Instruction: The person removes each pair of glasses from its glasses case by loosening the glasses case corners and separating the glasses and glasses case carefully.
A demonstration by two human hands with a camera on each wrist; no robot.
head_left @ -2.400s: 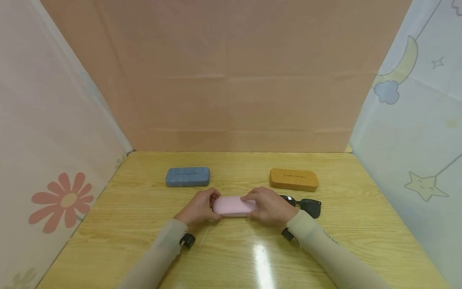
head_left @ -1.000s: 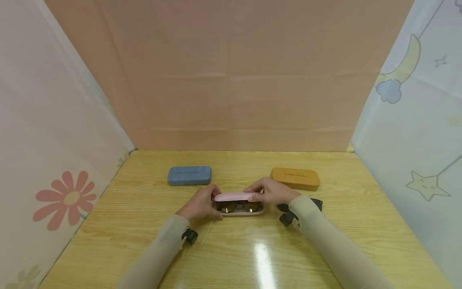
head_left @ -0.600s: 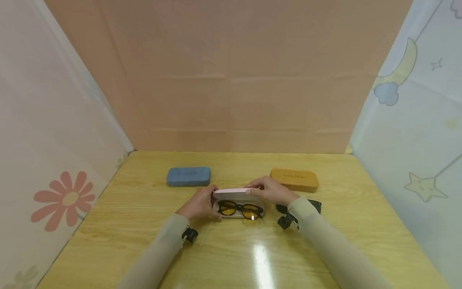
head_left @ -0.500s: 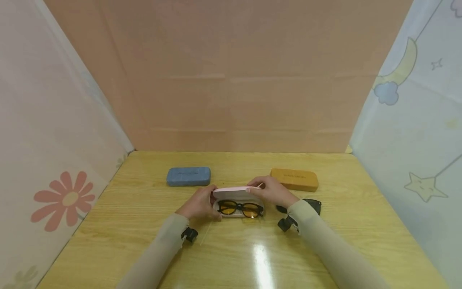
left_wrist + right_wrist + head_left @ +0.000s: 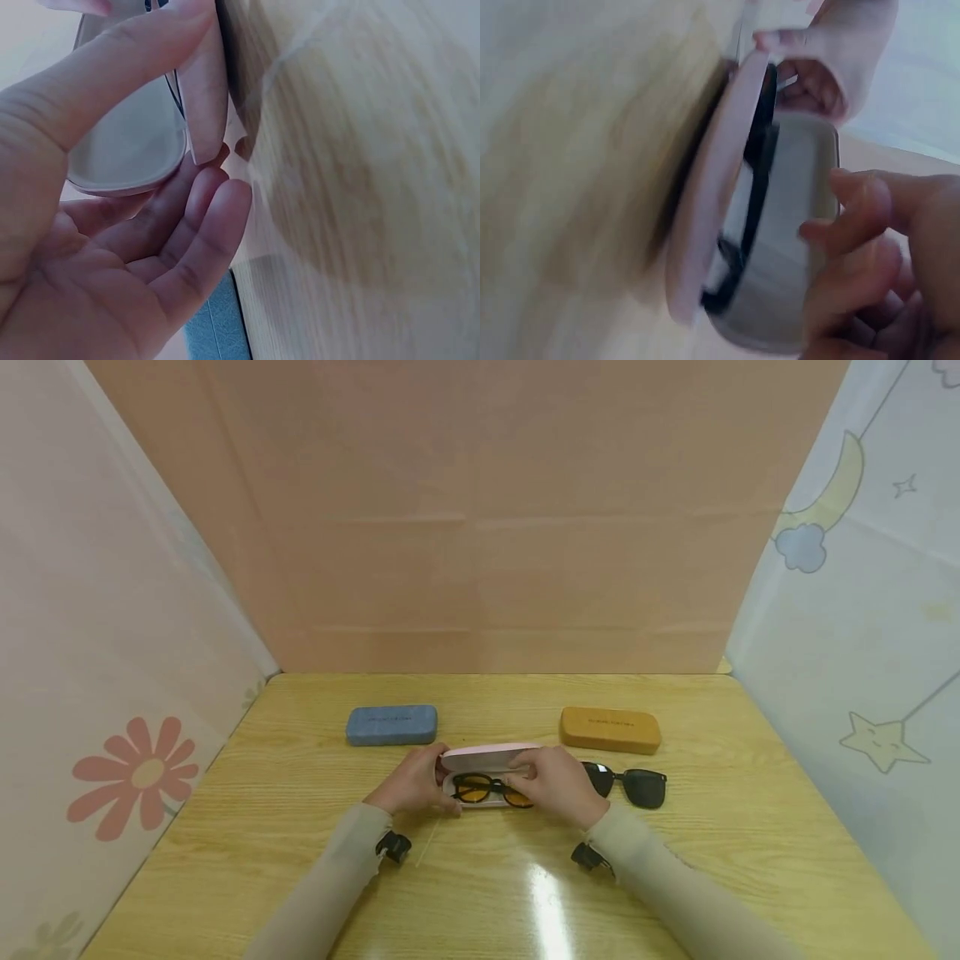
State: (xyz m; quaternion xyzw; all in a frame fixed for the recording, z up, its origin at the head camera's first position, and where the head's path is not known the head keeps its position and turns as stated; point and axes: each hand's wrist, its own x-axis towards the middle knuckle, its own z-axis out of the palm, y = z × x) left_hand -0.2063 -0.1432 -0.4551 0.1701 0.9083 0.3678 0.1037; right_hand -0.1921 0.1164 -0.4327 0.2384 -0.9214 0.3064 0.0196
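Note:
A pink glasses case [image 5: 480, 749] stands with its lid raised, its pale inside facing the person. Black-framed glasses with amber lenses [image 5: 474, 789] lie in its lower half. At the case's left end, my left hand [image 5: 411, 781] grips the base, thumb along the front wall in the left wrist view. My right hand [image 5: 558, 783] is at the right end, over the right lens, fingers loosely bent by the lid's inner side. In the right wrist view its fingertips [image 5: 842, 180] overlap the lid, and nothing shows between them; whether they touch it I cannot tell.
A blue glasses case [image 5: 391, 726] lies at the back left, a mustard-yellow glasses case [image 5: 610, 731] at the back right. Black sunglasses [image 5: 643, 787] lie just right of my right hand. Fabric walls enclose the wooden table [image 5: 300, 852] on three sides.
The pink case has gone from closed to open, showing the amber glasses. My right hand has left the lid's top edge and come down towards the glasses. My left hand stays put.

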